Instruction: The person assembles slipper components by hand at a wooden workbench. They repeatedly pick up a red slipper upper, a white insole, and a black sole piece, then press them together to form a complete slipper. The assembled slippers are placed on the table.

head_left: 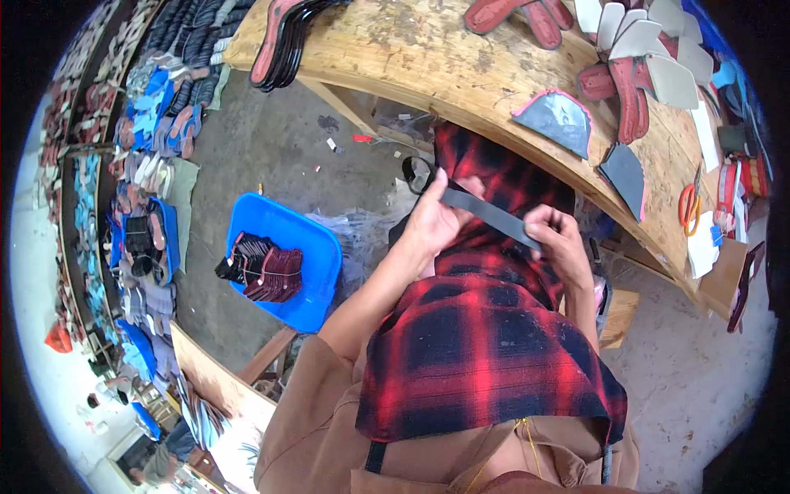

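Note:
A flat dark grey strip (492, 217) is stretched between my hands above my lap, slanting down to the right. My left hand (438, 216) is closed on its left end, thumb on top. A thin black loop (417, 173) shows just beyond that thumb; whether it is part of the strip I cannot tell. My right hand (557, 230) pinches the strip's right end between thumb and fingers. Beneath both hands lies a red and black checked cloth (485, 346) over my lap. The strip touches no table.
A wooden table (387, 49) stands ahead, holding grey curved pieces (555, 122), reddish sole-shaped pieces (629, 99) and orange-handled scissors (690, 207). On the floor at left is a blue tub (317, 247) with bundled dark red pieces (273, 276). Stacked footwear parts (152, 173) line the far left.

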A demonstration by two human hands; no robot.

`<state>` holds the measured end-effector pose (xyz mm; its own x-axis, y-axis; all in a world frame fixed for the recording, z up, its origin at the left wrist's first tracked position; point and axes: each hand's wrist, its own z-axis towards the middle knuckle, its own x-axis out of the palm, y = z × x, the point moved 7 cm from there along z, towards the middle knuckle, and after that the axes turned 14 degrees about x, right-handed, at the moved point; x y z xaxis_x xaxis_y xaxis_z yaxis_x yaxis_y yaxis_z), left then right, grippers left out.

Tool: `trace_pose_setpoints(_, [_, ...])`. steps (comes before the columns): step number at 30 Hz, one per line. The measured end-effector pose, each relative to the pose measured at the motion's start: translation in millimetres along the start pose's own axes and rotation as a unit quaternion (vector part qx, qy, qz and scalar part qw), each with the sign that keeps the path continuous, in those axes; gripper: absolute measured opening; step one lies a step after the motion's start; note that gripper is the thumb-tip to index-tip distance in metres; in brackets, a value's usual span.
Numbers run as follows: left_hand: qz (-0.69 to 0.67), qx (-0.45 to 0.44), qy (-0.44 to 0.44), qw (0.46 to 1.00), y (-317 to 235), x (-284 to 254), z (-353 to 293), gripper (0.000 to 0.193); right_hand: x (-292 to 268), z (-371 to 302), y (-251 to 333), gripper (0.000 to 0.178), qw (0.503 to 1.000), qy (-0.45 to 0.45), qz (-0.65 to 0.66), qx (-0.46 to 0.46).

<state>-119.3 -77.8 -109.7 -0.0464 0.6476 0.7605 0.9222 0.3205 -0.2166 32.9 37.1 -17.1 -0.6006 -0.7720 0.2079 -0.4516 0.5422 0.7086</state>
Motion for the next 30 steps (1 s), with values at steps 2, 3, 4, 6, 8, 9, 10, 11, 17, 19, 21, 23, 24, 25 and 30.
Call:
trace_pose_setpoints(2, [-0.095, 0.093, -0.028, 0.991, -24.8, -20.1, 23.5, 0.039, -14.0, -14.4, -3.6, 0.018, 0.999, -0.021, -0.022, 0.012])
trace_pose_setpoints(3, [-0.081, 0.136, -0.037, 0.987, -38.5, -22.5, 27.7, 0.037, -26.4, -16.3, -15.1, 0.018, 0.998, -0.045, -0.027, 0.031])
trace_pose_setpoints(4, [-0.067, 0.182, -0.046, 0.98, -53.7, -25.2, 27.2, 0.034, -30.0, -17.4, -22.9, 0.019, 0.996, -0.051, -0.065, 0.04])
trace_pose_setpoints(6, [-0.009, 0.232, -0.045, 0.972, -71.0, -25.4, 24.3, 0.036, -33.3, -16.8, -35.6, 0.021, 0.986, -0.06, -0.145, 0.056])
trace_pose_setpoints(8, [0.083, 0.265, -0.013, 0.961, -89.1, -11.3, 12.8, 0.037, -45.9, -4.6, -61.4, 0.03, 0.951, -0.071, -0.299, 0.042])
trace_pose_setpoints(9, [0.145, 0.272, 0.019, 0.951, -96.9, 5.9, -0.1, 0.038, -39.3, -2.6, -51.9, 0.034, 0.941, -0.103, -0.322, -0.029])
trace_pose_setpoints(10, [0.206, 0.277, 0.057, 0.937, -100.6, 23.4, -11.8, 0.038, -26.5, -3.4, -38.9, 0.039, 0.924, -0.14, -0.342, -0.102])
trace_pose_setpoints(11, [0.252, 0.232, 0.09, 0.935, -92.9, 33.2, -20.5, 0.037, -7.7, -6.5, -13.3, 0.049, 0.931, -0.144, -0.313, -0.12])
trace_pose_setpoints(17, [0.604, 0.565, 0.312, 0.468, -64.2, 168.3, -95.2, 0.033, 78.8, -18.3, 85.9, 0.043, 0.907, -0.04, -0.243, -0.341])
trace_pose_setpoints(19, [0.56, 0.496, 0.31, 0.587, -71.6, 192.6, -94.7, 0.03, 66.6, -23.8, 92.6, 0.023, 0.911, -0.097, -0.193, -0.353])
trace_pose_setpoints(21, [0.447, 0.351, 0.332, 0.753, -76.5, 205.2, -95.4, 0.025, 44.7, -37.5, 101.7, 0.01, 0.939, -0.09, -0.049, -0.329])
trace_pose_setpoints(23, [0.284, 0.322, 0.281, 0.858, -104.3, 203.4, -85.1, 0.023, 7.0, -55.9, 91.6, 0.009, 0.948, -0.188, 0.073, -0.246])
trace_pose_setpoints(24, [0.198, 0.298, 0.255, 0.898, -116.3, 203.9, -79.1, 0.022, -0.7, -70.1, 100.3, 0.008, 0.952, -0.188, 0.006, -0.24])
trace_pose_setpoints(25, [0.221, 0.351, 0.283, 0.865, -133.5, 210.9, -81.9, 0.019, -21.8, -79.7, 95.6, 0.009, 0.944, -0.196, 0.055, -0.26])
trace_pose_setpoints(30, [0.62, 0.731, 0.22, 0.181, -197.1, 256.8, -155.3, 0.022, -90.6, -156.1, 86.9, 0.038, 0.987, -0.121, -0.065, -0.078])
